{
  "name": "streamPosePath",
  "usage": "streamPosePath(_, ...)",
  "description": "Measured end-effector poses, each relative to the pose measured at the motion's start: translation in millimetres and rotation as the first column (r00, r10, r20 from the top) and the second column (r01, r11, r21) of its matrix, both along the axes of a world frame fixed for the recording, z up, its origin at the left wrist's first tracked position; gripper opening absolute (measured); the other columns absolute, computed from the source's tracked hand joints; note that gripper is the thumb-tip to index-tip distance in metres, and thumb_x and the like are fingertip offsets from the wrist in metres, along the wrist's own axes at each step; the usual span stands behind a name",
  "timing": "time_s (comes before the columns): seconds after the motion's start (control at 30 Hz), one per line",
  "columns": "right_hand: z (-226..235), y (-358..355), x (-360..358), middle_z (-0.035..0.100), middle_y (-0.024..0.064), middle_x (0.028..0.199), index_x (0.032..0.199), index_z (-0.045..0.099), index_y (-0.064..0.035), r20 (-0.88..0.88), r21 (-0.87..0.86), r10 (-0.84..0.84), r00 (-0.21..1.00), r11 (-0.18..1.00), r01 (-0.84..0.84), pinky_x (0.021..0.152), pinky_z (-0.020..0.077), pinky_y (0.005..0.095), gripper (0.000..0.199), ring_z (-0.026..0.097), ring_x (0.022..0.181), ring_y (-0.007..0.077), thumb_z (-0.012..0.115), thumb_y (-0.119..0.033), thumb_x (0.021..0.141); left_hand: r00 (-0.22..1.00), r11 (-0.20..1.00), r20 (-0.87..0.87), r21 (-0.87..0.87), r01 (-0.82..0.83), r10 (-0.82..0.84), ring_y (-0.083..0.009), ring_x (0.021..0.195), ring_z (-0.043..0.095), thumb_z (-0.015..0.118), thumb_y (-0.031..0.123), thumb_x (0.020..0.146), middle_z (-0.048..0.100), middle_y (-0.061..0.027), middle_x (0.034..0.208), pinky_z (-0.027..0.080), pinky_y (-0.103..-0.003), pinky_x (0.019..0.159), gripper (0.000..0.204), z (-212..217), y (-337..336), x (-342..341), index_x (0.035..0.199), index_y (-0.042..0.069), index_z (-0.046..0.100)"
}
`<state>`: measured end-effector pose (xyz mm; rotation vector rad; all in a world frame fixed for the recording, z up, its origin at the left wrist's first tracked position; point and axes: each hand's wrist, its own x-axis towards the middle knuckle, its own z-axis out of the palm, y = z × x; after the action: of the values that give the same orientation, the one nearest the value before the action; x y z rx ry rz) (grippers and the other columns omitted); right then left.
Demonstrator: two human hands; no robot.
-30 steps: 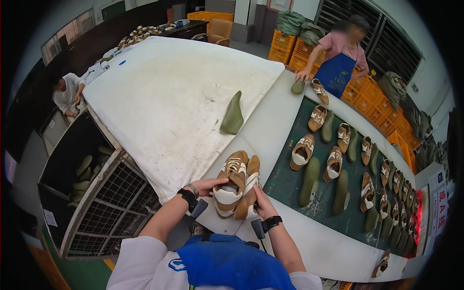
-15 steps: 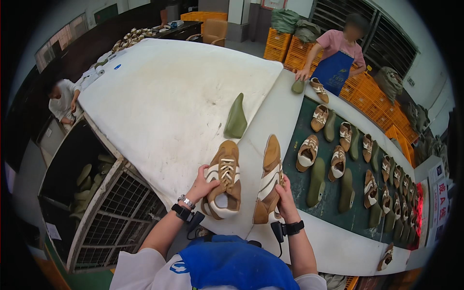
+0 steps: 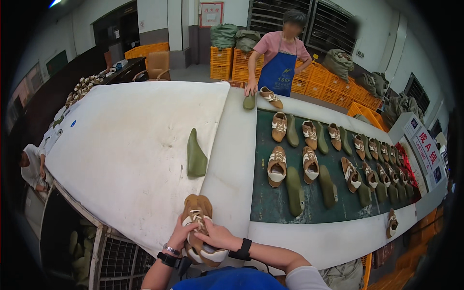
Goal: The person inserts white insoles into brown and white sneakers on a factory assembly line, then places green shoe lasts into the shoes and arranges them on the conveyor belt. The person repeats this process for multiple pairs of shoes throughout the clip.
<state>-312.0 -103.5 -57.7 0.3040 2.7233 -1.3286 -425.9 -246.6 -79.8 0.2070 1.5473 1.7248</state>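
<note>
A pair of brown sneakers (image 3: 198,204) with white stripes and cream laces is held close together at the near table edge. My left hand (image 3: 180,233) is closed round the left side, its thumb near the laces. From the right, my right hand (image 3: 220,235) grips over the top, thumb and fingers closed by the shoe openings. The hands cover much of the uppers, and the second shoe is partly hidden. Just beyond them, a green shoe last (image 3: 195,157) lies on the white table cover (image 3: 140,130).
On the right, a dark green conveyor belt (image 3: 237,212) carries rows of sneakers (image 3: 277,166) and green lasts (image 3: 294,191). Across the table, a person in a blue apron (image 3: 278,72) rests a hand on a last (image 3: 249,102). A wire-sided cart (image 3: 121,258) with lasts stands at lower left.
The two sneakers, held apart with one in each hand, are now together in both hands. My right hand has moved left. The view has shifted, showing more of the far wall.
</note>
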Motion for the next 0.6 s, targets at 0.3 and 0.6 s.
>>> streamPosePath(0.3,-41.4,140.1,-186.8,0.061,0.0233,0.106,0.141,0.035,-0.0105,-0.157,0.199,-0.277,0.948,0.931,0.305,0.08,0.0501,0.0402,0.076,0.062,0.096,0.0317,0.066,-0.046,0.082,0.872,0.903,0.33,0.107,-0.416,0.362,-0.0264,0.098,0.062,0.057,0.001,0.087,0.057,-0.0142,0.116,0.056,-0.039,0.08,0.049,-46.0,-105.3,-51.2,0.132,0.003,0.039)
streamPosePath(0.6,-73.6,106.8,-306.2,0.021,0.0287,0.144,0.15,0.01,-0.0267,0.235,0.157,-0.649,0.724,0.76,0.63,0.102,0.0355,0.0489,0.102,0.03,0.131,0.0447,0.069,-0.051,0.069,0.682,0.886,0.65,0.029,-0.462,0.335,-0.0314,0.106,0.061,0.058,0.031,0.09,0.059,-0.0175,0.119,0.053,-0.042,0.089,0.05,-39.5,-126.8,-49.1,0.13,0.003,0.049)
